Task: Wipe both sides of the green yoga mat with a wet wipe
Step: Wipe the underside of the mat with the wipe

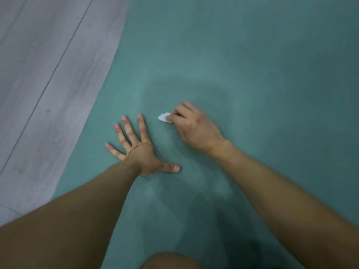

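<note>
Right hand (194, 129) has its grip closed on a small crumpled white wet wipe (164, 117); left hand (138, 147) lies open, fingers spread flat on the green foam yoga mat (233, 55).

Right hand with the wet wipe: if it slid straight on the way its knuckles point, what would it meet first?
Probably nothing but bare green yoga mat. The right hand, its grip closed on the wet wipe, points up and left, passing beyond the left hand's fingertips; further on comes the mat edge and grey floor.
</note>
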Available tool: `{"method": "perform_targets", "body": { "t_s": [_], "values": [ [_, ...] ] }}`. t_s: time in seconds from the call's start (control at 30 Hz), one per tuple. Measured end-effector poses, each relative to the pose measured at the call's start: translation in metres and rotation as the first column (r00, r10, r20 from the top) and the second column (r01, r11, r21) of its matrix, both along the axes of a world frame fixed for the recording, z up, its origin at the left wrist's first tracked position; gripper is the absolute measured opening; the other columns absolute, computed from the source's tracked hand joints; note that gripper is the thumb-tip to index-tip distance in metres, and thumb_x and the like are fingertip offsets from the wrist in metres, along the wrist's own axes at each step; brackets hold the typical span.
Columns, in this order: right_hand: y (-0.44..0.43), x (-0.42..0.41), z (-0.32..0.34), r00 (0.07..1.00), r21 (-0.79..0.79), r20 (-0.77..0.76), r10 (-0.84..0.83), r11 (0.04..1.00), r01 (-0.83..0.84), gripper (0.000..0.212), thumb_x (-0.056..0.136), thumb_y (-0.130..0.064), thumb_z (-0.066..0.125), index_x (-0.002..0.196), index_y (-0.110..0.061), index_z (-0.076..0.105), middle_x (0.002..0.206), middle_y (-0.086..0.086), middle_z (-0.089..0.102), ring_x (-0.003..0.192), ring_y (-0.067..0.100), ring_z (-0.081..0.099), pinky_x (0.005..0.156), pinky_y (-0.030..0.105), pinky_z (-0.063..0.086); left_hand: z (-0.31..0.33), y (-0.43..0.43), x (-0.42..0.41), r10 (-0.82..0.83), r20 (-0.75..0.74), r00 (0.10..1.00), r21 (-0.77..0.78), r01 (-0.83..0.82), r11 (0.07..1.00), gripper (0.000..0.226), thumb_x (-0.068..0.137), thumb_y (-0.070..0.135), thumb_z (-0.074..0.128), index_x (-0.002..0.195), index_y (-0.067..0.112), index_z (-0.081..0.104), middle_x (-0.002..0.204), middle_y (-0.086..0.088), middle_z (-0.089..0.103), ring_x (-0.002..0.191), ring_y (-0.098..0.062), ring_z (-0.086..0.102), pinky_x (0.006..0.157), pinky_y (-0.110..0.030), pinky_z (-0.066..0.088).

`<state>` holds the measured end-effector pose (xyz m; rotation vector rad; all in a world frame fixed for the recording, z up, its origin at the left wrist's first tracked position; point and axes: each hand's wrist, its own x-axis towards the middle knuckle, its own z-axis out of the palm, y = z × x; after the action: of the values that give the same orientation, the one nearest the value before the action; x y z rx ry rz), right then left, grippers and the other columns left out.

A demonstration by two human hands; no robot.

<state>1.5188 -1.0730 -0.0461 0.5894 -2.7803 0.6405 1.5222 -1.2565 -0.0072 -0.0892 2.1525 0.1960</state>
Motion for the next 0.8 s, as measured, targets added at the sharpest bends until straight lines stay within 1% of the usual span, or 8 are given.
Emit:
{"method": "perform_targets", "body": {
  "t_s": [0.07, 0.17, 0.23, 0.33, 0.43, 0.53, 0.7, 0.8],
  "values": [
    [0.057, -0.001, -0.003, 0.953, 0.023, -0.03, -0.303, 0.953, 0.303, 0.021, 0.098, -0.004, 0.06, 0.113, -0.008, 0.075, 0.094, 0.016, 0.06, 0.091, 0.037, 0.058, 0.077, 0.049, 0.052, -0.001, -0.003, 0.0, -0.003, -0.009, 1.0, 0.027, 0.004, 1.0, 0.19, 0.023, 0.091, 0.084, 0.138, 0.038, -0.057, 0.139, -0.003, -0.07, 0.134, -0.032, -0.061, 0.112, -0.079, -0.017],
    [0.111, 0.009, -0.001, 0.628, -0.029, 0.012, -0.778, 0.627, 0.778, 0.025, 0.095, -0.011, 0.055, 0.109, -0.01, 0.076, 0.097, 0.019, 0.059, 0.096, 0.04, 0.058, 0.082, 0.046, 0.049, -0.002, -0.005, 0.0, -0.004, -0.012, 1.0, 0.045, 0.004, 0.999, 0.189, 0.022, 0.092, 0.083, 0.138, 0.039, -0.057, 0.139, -0.003, -0.07, 0.133, -0.032, -0.061, 0.111, -0.08, -0.019],
    [0.074, 0.009, -0.002, 0.521, -0.131, 0.05, -0.852, 0.512, 0.849, 0.022, 0.096, -0.012, 0.056, 0.104, -0.008, 0.076, 0.094, 0.019, 0.06, 0.092, 0.039, 0.059, 0.081, 0.048, 0.05, -0.002, -0.004, 0.001, -0.012, -0.014, 1.0, 0.044, 0.012, 0.999, 0.189, 0.022, 0.092, 0.083, 0.137, 0.039, -0.057, 0.139, -0.003, -0.07, 0.132, -0.032, -0.062, 0.111, -0.08, -0.019],
    [-0.027, 0.013, -0.001, 0.925, -0.14, 0.053, -0.377, 0.914, 0.381, 0.019, 0.099, -0.007, 0.063, 0.113, -0.007, 0.075, 0.092, 0.015, 0.059, 0.087, 0.035, 0.056, 0.077, 0.049, 0.05, -0.003, -0.001, 0.001, -0.01, -0.014, 1.0, 0.007, 0.01, 1.0, 0.191, 0.021, 0.091, 0.084, 0.138, 0.037, -0.057, 0.139, -0.004, -0.07, 0.134, -0.033, -0.06, 0.112, -0.08, -0.015],
    [-0.037, 0.012, 0.002, 0.989, -0.025, 0.019, 0.145, 0.989, -0.145, 0.017, 0.098, -0.008, 0.065, 0.112, -0.005, 0.073, 0.092, 0.014, 0.058, 0.086, 0.031, 0.054, 0.074, 0.044, 0.045, -0.003, 0.0, 0.0, -0.001, -0.017, 1.0, -0.019, 0.0, 1.0, 0.192, 0.019, 0.091, 0.083, 0.14, 0.036, -0.056, 0.141, -0.006, -0.068, 0.135, -0.033, -0.059, 0.113, -0.08, -0.013],
    [0.052, -0.013, -0.005, 0.961, -0.035, -0.002, -0.276, 0.961, 0.276, 0.019, 0.1, -0.016, 0.061, 0.106, -0.007, 0.077, 0.087, 0.016, 0.056, 0.08, 0.033, 0.055, 0.066, 0.048, 0.048, -0.003, -0.003, 0.001, -0.002, -0.013, 1.0, 0.027, 0.003, 1.0, 0.19, 0.021, 0.092, 0.083, 0.14, 0.037, -0.056, 0.14, -0.004, -0.069, 0.134, -0.033, -0.06, 0.112, -0.08, -0.016],
    [0.09, -0.02, -0.004, 0.52, -0.147, 0.127, -0.845, 0.502, 0.852, 0.028, 0.095, -0.017, 0.053, 0.108, -0.014, 0.077, 0.099, 0.015, 0.058, 0.093, 0.037, 0.06, 0.086, 0.047, 0.052, -0.002, -0.003, 0.002, -0.005, -0.014, 1.0, 0.032, 0.005, 0.999, 0.19, 0.023, 0.091, 0.084, 0.141, 0.036, -0.055, 0.141, -0.003, -0.069, 0.134, -0.032, -0.061, 0.112, -0.08, -0.017],
    [-0.005, -0.009, -0.002, 0.899, -0.195, 0.111, -0.425, 0.877, 0.439, 0.021, 0.102, -0.013, 0.059, 0.114, -0.008, 0.076, 0.091, 0.013, 0.055, 0.086, 0.033, 0.055, 0.076, 0.05, 0.051, -0.001, -0.001, 0.001, 0.01, -0.02, 1.0, 0.005, -0.01, 1.0, 0.19, 0.024, 0.09, 0.085, 0.141, 0.035, -0.055, 0.141, -0.004, -0.068, 0.135, -0.032, -0.06, 0.113, -0.08, -0.015]
  ]
}}
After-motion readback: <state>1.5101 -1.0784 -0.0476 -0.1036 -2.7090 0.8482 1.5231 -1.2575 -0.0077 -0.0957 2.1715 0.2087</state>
